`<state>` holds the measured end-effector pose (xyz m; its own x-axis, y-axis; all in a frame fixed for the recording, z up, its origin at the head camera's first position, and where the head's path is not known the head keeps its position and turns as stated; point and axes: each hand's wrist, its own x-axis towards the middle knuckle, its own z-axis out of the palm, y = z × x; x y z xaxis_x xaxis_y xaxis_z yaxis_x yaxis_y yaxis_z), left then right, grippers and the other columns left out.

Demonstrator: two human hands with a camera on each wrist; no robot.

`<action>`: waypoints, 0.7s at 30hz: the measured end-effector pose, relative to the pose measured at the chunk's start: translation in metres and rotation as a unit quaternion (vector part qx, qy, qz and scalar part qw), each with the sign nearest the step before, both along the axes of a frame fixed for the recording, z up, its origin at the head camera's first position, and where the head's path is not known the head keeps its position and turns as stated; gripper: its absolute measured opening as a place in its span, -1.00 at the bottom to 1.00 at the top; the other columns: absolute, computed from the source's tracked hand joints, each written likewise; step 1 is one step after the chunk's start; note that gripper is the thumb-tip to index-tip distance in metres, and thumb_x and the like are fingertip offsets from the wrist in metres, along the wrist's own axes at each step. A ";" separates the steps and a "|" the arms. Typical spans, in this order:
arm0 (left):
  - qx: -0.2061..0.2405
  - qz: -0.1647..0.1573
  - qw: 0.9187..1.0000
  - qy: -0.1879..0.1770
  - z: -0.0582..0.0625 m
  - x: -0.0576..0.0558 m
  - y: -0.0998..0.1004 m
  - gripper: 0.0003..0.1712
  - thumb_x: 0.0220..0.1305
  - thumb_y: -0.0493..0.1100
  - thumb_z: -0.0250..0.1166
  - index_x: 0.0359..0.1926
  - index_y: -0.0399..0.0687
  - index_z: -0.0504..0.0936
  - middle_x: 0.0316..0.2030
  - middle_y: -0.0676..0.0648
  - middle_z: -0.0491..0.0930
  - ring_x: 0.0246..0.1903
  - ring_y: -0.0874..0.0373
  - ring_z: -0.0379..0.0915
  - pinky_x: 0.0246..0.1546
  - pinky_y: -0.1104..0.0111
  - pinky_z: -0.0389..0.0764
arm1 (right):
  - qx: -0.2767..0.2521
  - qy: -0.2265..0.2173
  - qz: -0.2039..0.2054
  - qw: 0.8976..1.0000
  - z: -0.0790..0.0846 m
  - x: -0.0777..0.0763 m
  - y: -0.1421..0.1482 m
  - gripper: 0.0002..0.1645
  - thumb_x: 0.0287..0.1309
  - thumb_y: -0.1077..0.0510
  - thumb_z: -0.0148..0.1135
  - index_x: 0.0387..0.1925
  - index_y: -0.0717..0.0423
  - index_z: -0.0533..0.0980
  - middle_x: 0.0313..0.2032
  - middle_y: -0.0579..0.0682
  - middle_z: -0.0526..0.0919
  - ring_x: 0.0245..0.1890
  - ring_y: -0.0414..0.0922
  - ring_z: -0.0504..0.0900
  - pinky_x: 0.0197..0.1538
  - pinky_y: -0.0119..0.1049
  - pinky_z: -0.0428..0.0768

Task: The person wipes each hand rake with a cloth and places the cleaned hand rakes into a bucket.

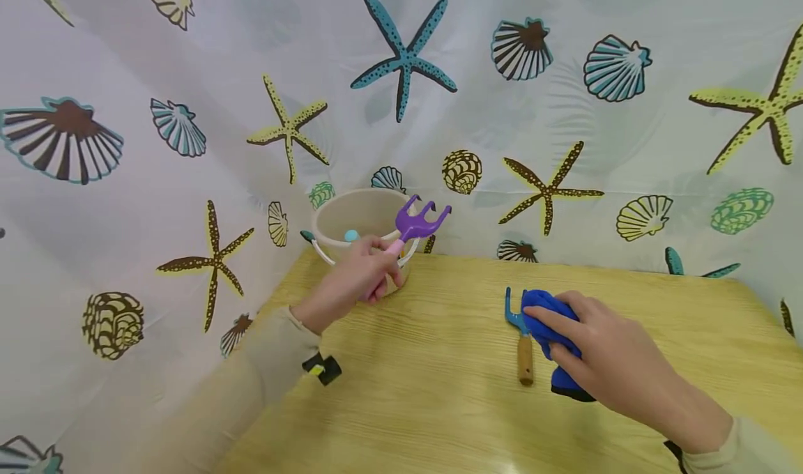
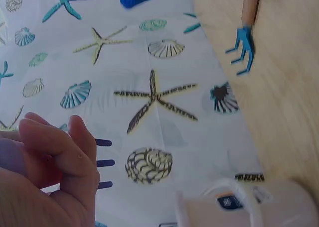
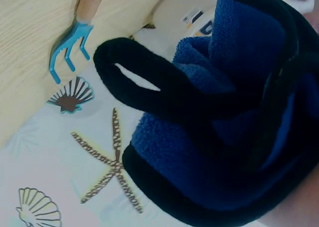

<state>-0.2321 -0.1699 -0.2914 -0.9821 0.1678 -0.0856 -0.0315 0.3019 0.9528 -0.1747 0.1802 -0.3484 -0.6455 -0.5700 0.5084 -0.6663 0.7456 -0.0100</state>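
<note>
My left hand (image 1: 351, 275) grips a small purple garden hand fork (image 1: 415, 224) by its pink handle, with the prongs pointing up and away. It is raised in front of a white bucket (image 1: 323, 226) and hides part of it. In my right hand (image 1: 617, 355) is a bunched blue cloth (image 1: 542, 324) with black edging; the right wrist view shows a black loop on the cloth (image 3: 219, 152). Just left of the cloth, a blue hand fork (image 1: 525, 359) with a wooden handle lies on the table, its prongs partly covered by the cloth in the head view.
The bucket stands at the table's far left corner, with a light blue round thing (image 1: 351, 235) showing inside and a white carrying handle (image 2: 249, 202). A white curtain (image 1: 470, 125) printed with shells and starfish hangs behind and left of the wooden table (image 1: 426, 376).
</note>
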 end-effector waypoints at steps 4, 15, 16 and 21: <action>-0.041 0.027 0.999 0.011 0.031 -0.034 -0.012 -0.69 0.35 -0.20 0.18 0.01 -0.32 0.44 -0.49 -0.08 0.57 -0.72 0.22 0.31 -0.71 0.47 0.39 | 0.012 0.014 0.002 1.000 0.000 0.019 0.008 -0.32 -0.09 0.14 0.46 0.18 -0.23 0.61 0.00 0.08 0.61 -0.11 0.00 0.66 -0.38 -0.13 0.70; -0.179 0.049 0.983 0.015 0.088 -0.111 -0.027 -0.82 0.27 -0.18 0.25 -0.38 -0.23 0.57 -0.64 -0.03 0.46 -0.62 0.13 0.56 -0.43 0.37 0.71 | 0.042 0.012 -0.016 0.999 0.000 0.042 0.033 -0.28 -0.12 0.06 0.53 0.20 -0.24 0.59 0.05 0.08 0.60 -0.08 0.04 0.67 -0.45 -0.13 0.68; -0.195 0.044 0.980 0.012 0.090 -0.117 -0.028 -0.81 0.26 -0.19 0.25 -0.43 -0.22 0.57 -0.64 -0.03 0.48 -0.62 0.13 0.56 -0.43 0.35 0.71 | 0.046 0.012 -0.018 0.999 0.000 0.043 0.034 -0.30 -0.11 0.03 0.54 0.19 -0.23 0.60 0.04 0.08 0.60 -0.08 0.04 0.66 -0.46 -0.14 0.68; -0.282 -0.001 0.959 -0.026 0.096 -0.140 -0.032 -0.78 0.29 -0.20 0.25 -0.47 -0.21 0.62 -0.56 -0.09 0.60 -0.64 0.15 0.48 -0.45 0.39 0.67 | 0.063 0.008 -0.026 0.998 -0.003 0.046 0.041 -0.26 -0.18 -0.05 0.60 0.16 -0.22 0.62 0.00 0.03 0.62 -0.14 -0.03 0.66 -0.51 -0.20 0.67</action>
<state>-0.3721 -0.2016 -0.1956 -0.9737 0.0824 -0.2125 -0.0737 0.7684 0.6357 -0.1290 0.2209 -0.3512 -0.6678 -0.5963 0.4454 -0.6266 0.7734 0.0960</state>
